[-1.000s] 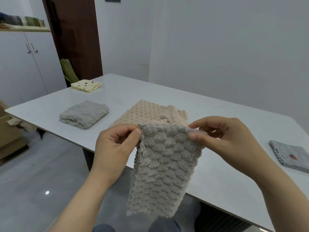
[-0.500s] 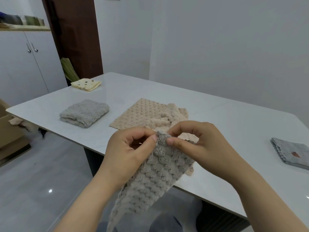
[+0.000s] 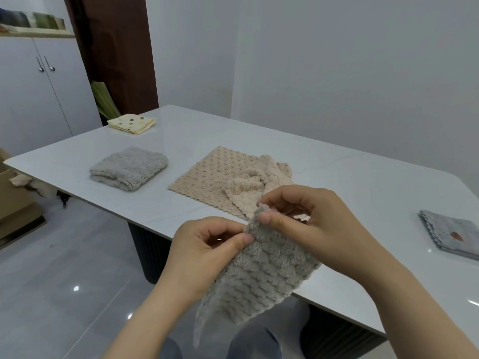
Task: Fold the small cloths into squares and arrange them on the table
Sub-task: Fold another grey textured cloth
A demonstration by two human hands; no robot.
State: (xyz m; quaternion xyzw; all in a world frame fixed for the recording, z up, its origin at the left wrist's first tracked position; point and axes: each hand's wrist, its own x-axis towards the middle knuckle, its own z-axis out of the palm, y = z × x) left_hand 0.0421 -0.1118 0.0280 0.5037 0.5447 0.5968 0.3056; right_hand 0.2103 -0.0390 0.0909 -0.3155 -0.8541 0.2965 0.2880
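Observation:
A grey-beige scalloped cloth (image 3: pixel 261 278) hangs off the table's near edge, doubled lengthwise. My left hand (image 3: pixel 204 252) pinches its upper edge between thumb and fingers. My right hand (image 3: pixel 305 224) pinches the top corner just above, close beside the left. On the white table (image 3: pixel 197 133) behind them lies a beige dotted cloth (image 3: pixel 215 174), flat at the left and rumpled at the right. A folded grey fluffy cloth (image 3: pixel 128 168) sits to the left. A folded cream spotted cloth (image 3: pixel 131 123) lies at the far left corner. A folded grey cloth (image 3: pixel 451 233) rests at the right.
A white cabinet (image 3: pixel 31 86) and a dark door (image 3: pixel 114 47) stand at the left. A cardboard box (image 3: pixel 13 203) sits on the floor by the table's left end. The wall runs behind the table.
My hands came together from apart, bringing the cloth's top corners to meet. The cloth now hangs narrower and doubled, and my hands have sunk slightly toward the table edge.

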